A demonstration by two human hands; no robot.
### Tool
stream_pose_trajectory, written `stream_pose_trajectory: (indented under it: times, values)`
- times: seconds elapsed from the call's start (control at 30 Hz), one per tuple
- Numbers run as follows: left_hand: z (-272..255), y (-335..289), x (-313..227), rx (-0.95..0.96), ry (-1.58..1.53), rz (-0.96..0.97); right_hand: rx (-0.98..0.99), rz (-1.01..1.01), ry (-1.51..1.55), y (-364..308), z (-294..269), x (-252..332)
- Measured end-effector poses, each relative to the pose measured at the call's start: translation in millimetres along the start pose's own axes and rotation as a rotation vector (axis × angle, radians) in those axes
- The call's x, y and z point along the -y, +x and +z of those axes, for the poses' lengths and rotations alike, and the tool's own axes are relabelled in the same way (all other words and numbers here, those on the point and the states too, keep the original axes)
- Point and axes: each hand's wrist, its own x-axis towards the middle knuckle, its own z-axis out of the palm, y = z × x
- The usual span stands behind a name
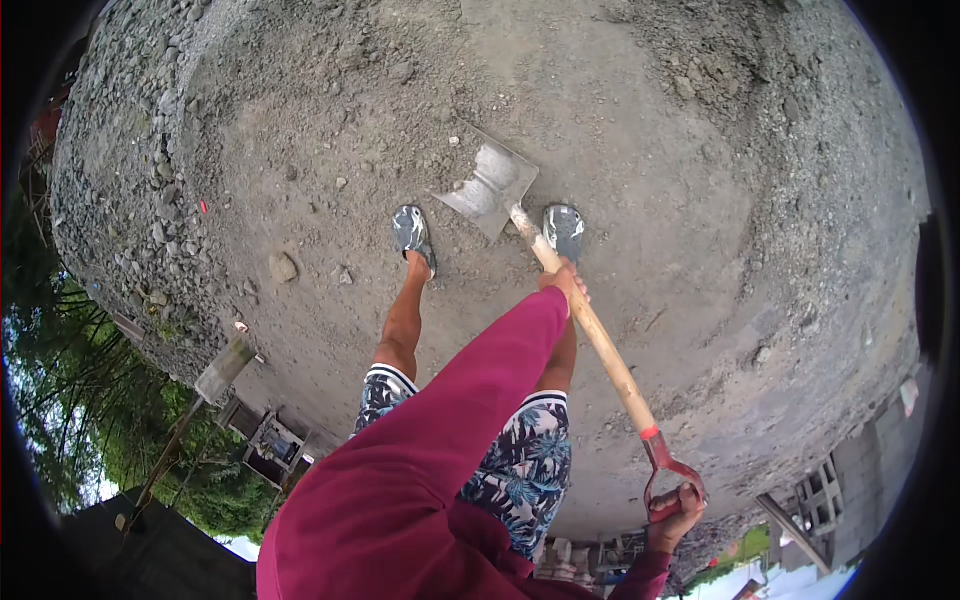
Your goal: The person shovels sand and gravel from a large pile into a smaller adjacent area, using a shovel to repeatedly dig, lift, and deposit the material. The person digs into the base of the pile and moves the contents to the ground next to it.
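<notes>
The left hand (pixel 567 282) and right hand (pixel 682 514) grip the wooden-shafted, grey metal-bladed shovel (pixel 604 348); open grey dirt (pixel 640 190) spreads beyond its blade (pixel 495 182) edge, grey-and-white shoes (pixel 564 230) near it, loose grey stones (pixel 160 235) well left.

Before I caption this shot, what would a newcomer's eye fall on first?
First, the shovel slanting across the middle, its blade by the shoes. Next, the maroon sleeve runs from the lower edge to the left hand on the shaft. The right hand holds the red grip, lower right.
</notes>
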Motion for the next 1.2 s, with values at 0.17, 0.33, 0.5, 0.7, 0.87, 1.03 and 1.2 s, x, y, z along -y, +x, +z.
stream_pose_trajectory:
  times: [0.17, 0.33, 0.5, 0.7, 0.87, 1.03, 1.2]
  values:
    - [-47, 15, -129, -0.055, 0.156, 0.243, 0.114, 0.25, 0.164, -16, 97, -36]
    - [-63, -17, -326, -0.172, 0.486, 0.452, 0.256, 0.269, 0.292, -70, 233, -34]
    - [-46, -23, -295, -0.061, 0.268, 0.451, 0.205, 0.145, 0.288, -67, 204, 6]
    - [17, -33, -113, 0.048, 0.089, 0.082, 0.07, 0.051, 0.169, -79, 109, 51]
    - [-18, 17, -270, 0.045, 0.194, 0.095, 0.079, 0.152, 0.149, -112, 257, 34]
    - [-56, 54, -438, 0.086, 0.317, 0.257, -0.038, 0.339, 0.34, -136, 401, -15]
    - [-82, 61, -497, 0.035, 0.343, 0.327, 0.064, 0.384, 0.411, -162, 449, -35]
